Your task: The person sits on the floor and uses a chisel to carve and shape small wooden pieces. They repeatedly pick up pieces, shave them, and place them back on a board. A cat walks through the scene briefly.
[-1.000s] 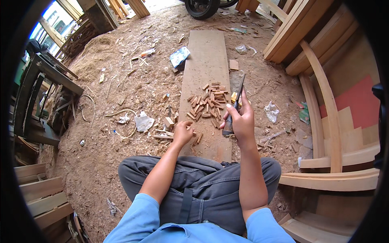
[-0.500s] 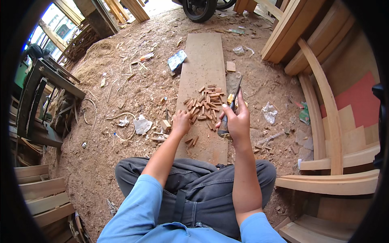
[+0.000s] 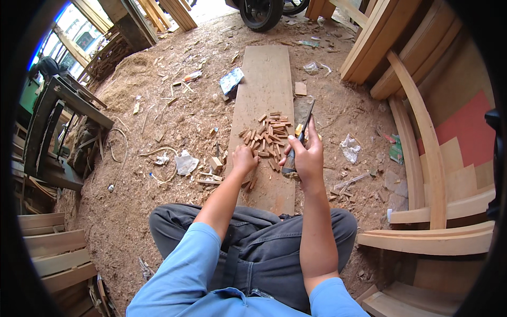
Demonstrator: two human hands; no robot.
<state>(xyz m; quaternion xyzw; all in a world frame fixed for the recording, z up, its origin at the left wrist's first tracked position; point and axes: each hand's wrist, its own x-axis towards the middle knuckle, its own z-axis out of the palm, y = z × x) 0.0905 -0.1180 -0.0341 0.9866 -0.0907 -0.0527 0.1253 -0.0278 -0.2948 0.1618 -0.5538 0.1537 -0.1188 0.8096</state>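
A long plank (image 3: pixel 266 79) lies on the ground in front of my crossed legs. On it is a loose pile of small reddish-brown wood blocks (image 3: pixel 272 129). My left hand (image 3: pixel 244 159) rests at the pile's near left side with its fingers curled; they hide whatever may be between them. A few more blocks (image 3: pixel 250 183) lie just nearer than this hand, partly covered by it. My right hand (image 3: pixel 309 156) is closed around a hand tool (image 3: pixel 302 134) at the pile's right side. The tool's long, narrow dark blade points away from me and upward.
Shavings and scraps cover the ground. A white plastic scrap (image 3: pixel 185 162) and a pale wood block (image 3: pixel 216 163) lie left of the plank, a clear plastic bag (image 3: pixel 350 148) right of it. Wooden frames (image 3: pixel 433 158) stand at right, a dark machine frame (image 3: pixel 47 132) at left, a wheel (image 3: pixel 261 15) far ahead.
My left hand has shifted slightly to the right, closer in against the pile and over the loose blocks near it. My right hand keeps the tool in nearly the same place.
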